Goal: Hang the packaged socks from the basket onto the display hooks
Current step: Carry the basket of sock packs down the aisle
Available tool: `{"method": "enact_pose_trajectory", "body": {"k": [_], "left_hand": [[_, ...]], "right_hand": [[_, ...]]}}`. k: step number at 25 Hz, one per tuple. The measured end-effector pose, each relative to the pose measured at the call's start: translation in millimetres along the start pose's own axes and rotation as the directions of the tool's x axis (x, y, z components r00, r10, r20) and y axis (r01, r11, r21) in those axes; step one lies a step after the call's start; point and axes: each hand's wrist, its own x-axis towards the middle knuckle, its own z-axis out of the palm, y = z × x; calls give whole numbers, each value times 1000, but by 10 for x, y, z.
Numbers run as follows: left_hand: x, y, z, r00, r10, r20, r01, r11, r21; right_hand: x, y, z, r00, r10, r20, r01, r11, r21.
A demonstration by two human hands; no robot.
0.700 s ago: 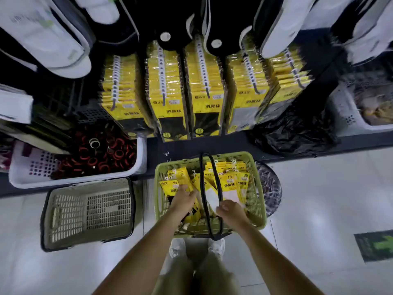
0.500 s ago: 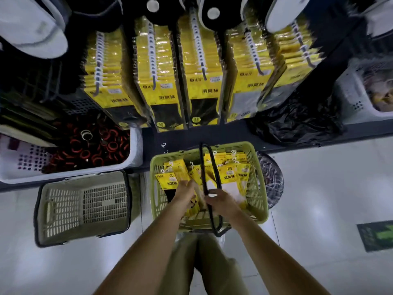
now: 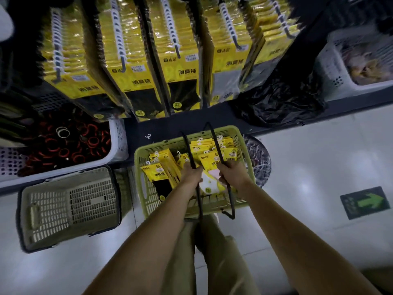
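Green basket on floor, holding yellow sock packs. Left hand grips one black handle over the basket, right hand grips the other. Loaded display hooks above the basket, beige basket to its left.

Glossy film on sock packs, perforated plastic basket (matt green), polished floor tiles

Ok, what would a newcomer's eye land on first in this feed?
The wall of yellow sock packs on display hooks across the top. Below it, centre floor, the green basket of loose packs, with the left hand and right hand each gripping one of its black handles.
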Motion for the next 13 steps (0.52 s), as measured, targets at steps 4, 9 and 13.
{"method": "enact_pose_trajectory", "body": {"k": [4,9,13], "left_hand": [[-423,-126,-608,996,-33,-85,39,996,76],[-1007,244,-615,991,95,95,-117,959,260],[-1415,519,104,909,227,349,-376,806,457]], "right_hand": [[-495,48,-138,993,120,-18,-120,992,-29],[-1275,293,-743,950,249,-189,-179,929,323],[-1817,781,-1185,900,338,-274,-170,853,493]]}}
